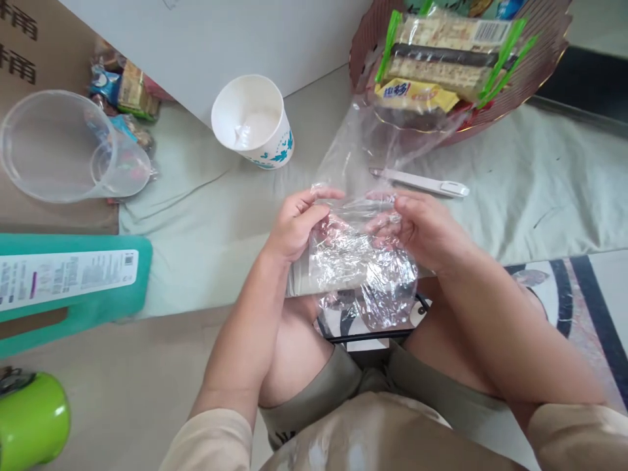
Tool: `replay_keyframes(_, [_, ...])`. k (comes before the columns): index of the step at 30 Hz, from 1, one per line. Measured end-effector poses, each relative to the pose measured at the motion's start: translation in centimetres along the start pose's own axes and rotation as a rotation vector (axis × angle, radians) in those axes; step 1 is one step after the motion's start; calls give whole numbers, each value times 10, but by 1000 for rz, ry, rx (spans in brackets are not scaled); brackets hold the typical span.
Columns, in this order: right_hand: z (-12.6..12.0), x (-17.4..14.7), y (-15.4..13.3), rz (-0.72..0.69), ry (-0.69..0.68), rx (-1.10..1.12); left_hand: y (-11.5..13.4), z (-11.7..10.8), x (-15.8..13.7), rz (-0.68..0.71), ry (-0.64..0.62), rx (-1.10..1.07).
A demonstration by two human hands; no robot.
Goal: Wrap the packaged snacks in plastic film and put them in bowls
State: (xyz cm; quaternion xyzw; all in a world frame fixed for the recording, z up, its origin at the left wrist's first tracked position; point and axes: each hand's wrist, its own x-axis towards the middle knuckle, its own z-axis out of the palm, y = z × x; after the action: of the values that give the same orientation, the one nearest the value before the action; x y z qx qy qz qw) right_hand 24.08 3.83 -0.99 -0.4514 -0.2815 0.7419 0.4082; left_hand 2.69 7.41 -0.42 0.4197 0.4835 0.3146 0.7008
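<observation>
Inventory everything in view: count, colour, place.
Plastic film: 1, transparent, centre
Paper cup: 1, white, top
Slim tool: 1, white, right
Bowl: 1, reddish, upper right
Snacks: several, mixed, bowl, upper left
Tub: 1, transparent, left
Cardboard: 1, brown, upper left
Panel: 1, white, top
Case: 1, teal, left
Container: 1, green, lower left
Slab: 1, black, right
Cloth: 1, green, centre
Patterned surface: 1, mixed, right
Shirt: 1, beige, bottom
Shorts: 1, grey, bottom
Arms, legs: 4, bare, lower half
Left hand, right hand: 2, bare, on film

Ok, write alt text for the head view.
A left hand and right hand hold a crinkled clear plastic bag. Nearby on pale cloth are a paper cup, a slim white tool and a bowl of packaged snacks.
</observation>
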Motion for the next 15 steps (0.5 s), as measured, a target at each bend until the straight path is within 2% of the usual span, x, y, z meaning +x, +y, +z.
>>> replay_keyframes(3, [-2,1,3,18,-19,-39,-2,-2,-1,-4,-37,4])
replay_keyframes(10, [3,-1,7,-184,57,-179,-8,-15,1,31,-197,-80])
replay_keyframes(15, [4,-4,10,-282,52,-287,-6,-5,11,66,-117,-17])
